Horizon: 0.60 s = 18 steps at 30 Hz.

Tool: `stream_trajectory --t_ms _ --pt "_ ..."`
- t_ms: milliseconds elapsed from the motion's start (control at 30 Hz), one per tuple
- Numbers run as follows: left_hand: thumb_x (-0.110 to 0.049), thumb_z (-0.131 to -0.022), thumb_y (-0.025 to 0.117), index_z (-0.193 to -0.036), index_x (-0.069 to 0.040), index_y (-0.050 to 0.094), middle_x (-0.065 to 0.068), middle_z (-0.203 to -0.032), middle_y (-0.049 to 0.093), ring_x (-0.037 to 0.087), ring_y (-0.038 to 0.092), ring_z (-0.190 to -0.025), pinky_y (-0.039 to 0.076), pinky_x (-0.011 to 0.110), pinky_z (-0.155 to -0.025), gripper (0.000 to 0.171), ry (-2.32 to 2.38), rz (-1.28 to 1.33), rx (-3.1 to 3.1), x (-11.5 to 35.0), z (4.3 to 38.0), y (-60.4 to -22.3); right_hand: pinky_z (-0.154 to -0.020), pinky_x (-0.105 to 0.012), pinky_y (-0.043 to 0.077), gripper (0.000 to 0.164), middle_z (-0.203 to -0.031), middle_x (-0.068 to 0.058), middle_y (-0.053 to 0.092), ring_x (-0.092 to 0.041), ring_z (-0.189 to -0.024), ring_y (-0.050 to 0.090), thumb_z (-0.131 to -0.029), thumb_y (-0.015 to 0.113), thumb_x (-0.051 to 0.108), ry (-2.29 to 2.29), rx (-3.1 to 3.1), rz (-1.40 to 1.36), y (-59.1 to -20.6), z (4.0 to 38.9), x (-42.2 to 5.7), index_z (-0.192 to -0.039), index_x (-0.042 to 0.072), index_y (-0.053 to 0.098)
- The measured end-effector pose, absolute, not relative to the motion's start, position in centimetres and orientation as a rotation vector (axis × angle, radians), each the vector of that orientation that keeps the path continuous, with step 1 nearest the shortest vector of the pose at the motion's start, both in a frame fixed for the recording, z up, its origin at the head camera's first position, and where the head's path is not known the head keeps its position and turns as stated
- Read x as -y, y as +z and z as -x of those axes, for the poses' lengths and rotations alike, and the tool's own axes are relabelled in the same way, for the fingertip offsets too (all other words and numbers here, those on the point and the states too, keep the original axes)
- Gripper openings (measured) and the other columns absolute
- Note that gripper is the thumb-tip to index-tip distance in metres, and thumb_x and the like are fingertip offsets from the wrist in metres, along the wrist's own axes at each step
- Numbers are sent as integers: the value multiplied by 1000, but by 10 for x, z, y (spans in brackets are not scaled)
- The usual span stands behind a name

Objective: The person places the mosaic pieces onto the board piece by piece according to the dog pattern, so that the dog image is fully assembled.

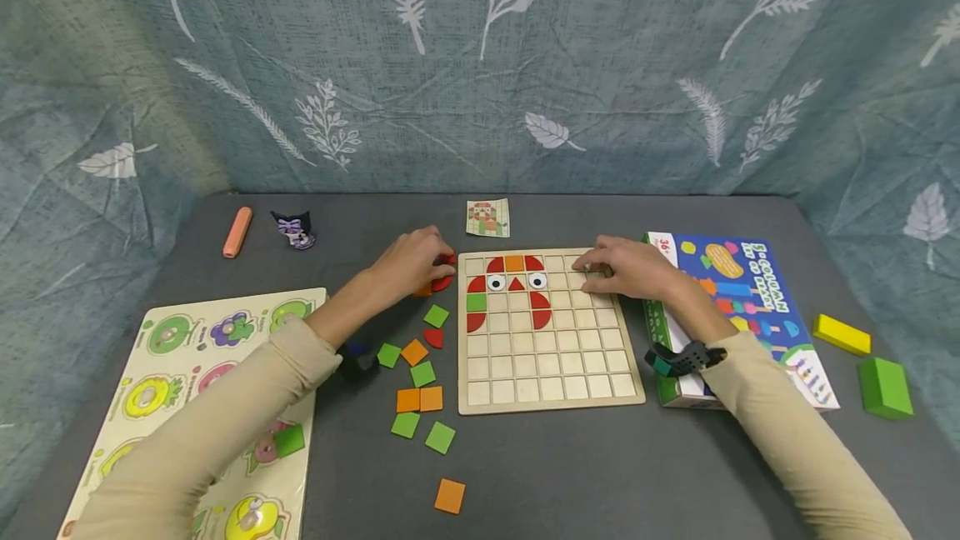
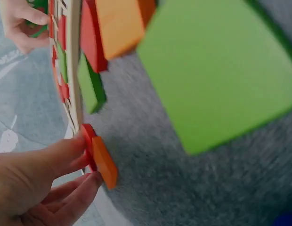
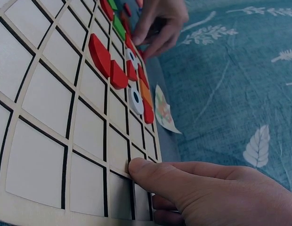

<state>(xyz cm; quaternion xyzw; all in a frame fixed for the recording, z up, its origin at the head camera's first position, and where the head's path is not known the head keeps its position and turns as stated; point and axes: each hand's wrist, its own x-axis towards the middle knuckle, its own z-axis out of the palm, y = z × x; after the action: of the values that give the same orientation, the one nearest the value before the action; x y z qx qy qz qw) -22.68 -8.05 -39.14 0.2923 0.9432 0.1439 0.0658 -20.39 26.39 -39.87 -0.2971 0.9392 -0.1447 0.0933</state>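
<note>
My left hand (image 1: 408, 263) is at the far left corner of the wooden grid board (image 1: 551, 408). In the left wrist view its thumb and fingertips pinch a red curved piece (image 2: 87, 129), right beside an orange piece (image 2: 106, 165). My right hand (image 1: 622, 267) rests at the board's far right corner, thumb (image 3: 141, 168) on the grid and fingers loosely bent. On the board lie red quarter-circle pieces (image 1: 540, 319), an orange square (image 1: 513, 262), a red triangle (image 1: 516, 282), a green square (image 1: 476, 302) and two white eye pieces (image 1: 537, 280).
Several loose green squares (image 1: 423, 373) and orange squares (image 1: 450, 496) lie left of the board. A small picture card (image 1: 487, 218) sits behind it. A fruit puzzle board (image 1: 180, 373) is at left, a blue toy box (image 1: 723, 273) at right, then yellow (image 1: 842, 334) and green (image 1: 885, 387) blocks.
</note>
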Motion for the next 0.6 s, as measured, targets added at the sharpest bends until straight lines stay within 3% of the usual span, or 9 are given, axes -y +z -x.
stream_trajectory --t_ms 367,600 --pt "-19 -87 72 -87 -4 70 13 -87 61 21 54 -73 46 31 -64 16 541 -834 -2872 80 243 -396 -62 -27 34 34 -88 -3 54 -11 -74 47 -87 72 27 -447 -2789 869 -399 204 -263 -119 13 70" --pt "-12 -89 70 -95 -1 71 16 -98 60 25 55 -81 50 36 -74 12 520 -802 -2823 79 249 -394 -63 -27 35 34 -89 -3 56 -12 -76 50 -87 72 27 -447 -2792 864 -399 204 -262 -118 14 70"
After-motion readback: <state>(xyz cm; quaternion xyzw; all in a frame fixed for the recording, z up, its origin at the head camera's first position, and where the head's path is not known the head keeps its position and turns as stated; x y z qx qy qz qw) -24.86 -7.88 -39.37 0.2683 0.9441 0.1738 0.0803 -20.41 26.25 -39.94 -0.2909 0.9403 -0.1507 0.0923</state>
